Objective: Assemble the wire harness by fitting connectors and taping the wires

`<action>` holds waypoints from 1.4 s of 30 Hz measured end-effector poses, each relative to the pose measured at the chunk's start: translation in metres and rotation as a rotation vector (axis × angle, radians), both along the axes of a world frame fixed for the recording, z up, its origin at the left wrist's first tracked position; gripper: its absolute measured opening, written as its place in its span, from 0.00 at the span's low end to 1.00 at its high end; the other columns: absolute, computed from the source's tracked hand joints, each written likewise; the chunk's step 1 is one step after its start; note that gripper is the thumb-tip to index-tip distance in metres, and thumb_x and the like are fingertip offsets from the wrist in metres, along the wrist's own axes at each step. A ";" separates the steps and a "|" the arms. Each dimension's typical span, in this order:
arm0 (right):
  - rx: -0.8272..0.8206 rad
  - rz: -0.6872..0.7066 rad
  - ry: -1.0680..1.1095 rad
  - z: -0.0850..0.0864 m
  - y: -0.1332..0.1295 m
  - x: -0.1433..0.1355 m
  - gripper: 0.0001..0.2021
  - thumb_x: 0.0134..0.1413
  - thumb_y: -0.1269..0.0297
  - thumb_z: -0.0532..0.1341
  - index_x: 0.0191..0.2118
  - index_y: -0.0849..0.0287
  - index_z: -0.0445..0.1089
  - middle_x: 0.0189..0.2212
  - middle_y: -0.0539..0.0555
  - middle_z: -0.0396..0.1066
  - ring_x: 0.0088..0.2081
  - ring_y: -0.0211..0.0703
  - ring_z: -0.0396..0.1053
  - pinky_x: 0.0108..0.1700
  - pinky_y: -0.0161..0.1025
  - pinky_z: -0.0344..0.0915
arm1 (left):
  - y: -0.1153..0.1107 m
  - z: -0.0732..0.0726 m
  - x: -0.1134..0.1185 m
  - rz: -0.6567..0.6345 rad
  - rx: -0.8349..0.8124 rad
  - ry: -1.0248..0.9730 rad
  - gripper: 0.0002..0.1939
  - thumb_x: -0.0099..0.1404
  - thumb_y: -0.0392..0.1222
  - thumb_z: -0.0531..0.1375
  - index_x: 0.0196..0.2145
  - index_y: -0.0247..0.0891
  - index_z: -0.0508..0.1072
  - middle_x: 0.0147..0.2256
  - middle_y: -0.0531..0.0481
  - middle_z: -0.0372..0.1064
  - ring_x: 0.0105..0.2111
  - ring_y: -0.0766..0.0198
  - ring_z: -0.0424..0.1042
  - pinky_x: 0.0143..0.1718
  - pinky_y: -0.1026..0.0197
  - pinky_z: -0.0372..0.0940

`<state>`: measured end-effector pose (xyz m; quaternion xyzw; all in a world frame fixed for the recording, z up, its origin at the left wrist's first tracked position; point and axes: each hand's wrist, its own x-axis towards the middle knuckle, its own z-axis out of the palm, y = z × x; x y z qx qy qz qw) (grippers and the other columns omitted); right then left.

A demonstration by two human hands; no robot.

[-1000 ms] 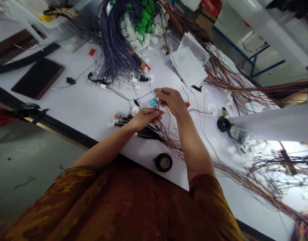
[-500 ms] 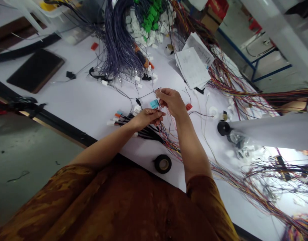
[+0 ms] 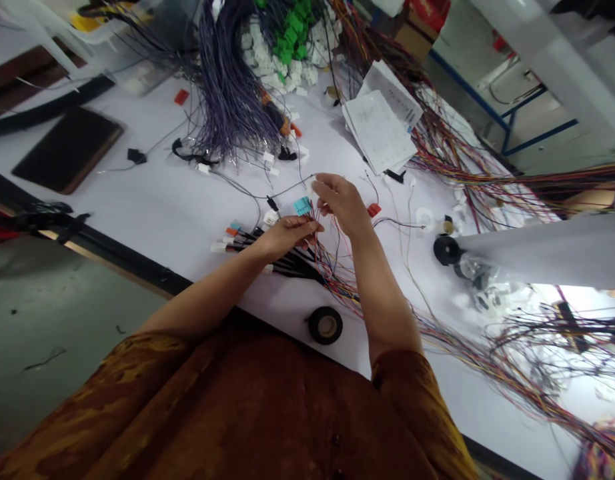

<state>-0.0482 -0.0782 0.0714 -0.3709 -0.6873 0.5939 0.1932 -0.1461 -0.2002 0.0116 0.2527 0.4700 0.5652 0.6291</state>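
My left hand [image 3: 292, 235] is closed on thin wires [image 3: 312, 223] just below a light-blue connector [image 3: 302, 205]. My right hand [image 3: 339, 201] is up and to the right of that connector, thumb and fingers pinched at a small white connector [image 3: 310, 192] that the fingers partly cover. Thin coloured wires run down from between the hands into a wire bundle [image 3: 345, 288]. Under and beside my left forearm lie black-sleeved cable branches [image 3: 297, 265] with white, orange and blue ends.
A roll of black tape [image 3: 325, 325] lies near the front edge. Purple wires [image 3: 222, 87] and green connectors [image 3: 292, 33] are heaped at the back. Papers [image 3: 380, 130] rest right of them, a dark flat case [image 3: 67, 150] at left. Long wire bundles [image 3: 497, 380] cross the right side.
The view has shifted slightly, so table items appear a little further left. Both hands keep their grip near the light-blue connector, my right hand's fingers slightly moved about the small white connector.
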 end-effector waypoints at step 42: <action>0.186 -0.664 -0.544 -0.031 0.044 0.173 0.14 0.63 0.60 0.54 0.38 0.64 0.72 0.23 0.50 0.70 0.21 0.33 0.66 0.23 0.29 0.61 | -0.014 -0.009 -0.021 0.164 -0.025 0.506 0.11 0.53 0.47 0.67 0.22 0.37 0.78 0.24 0.51 0.74 0.28 0.64 0.72 0.34 0.63 0.66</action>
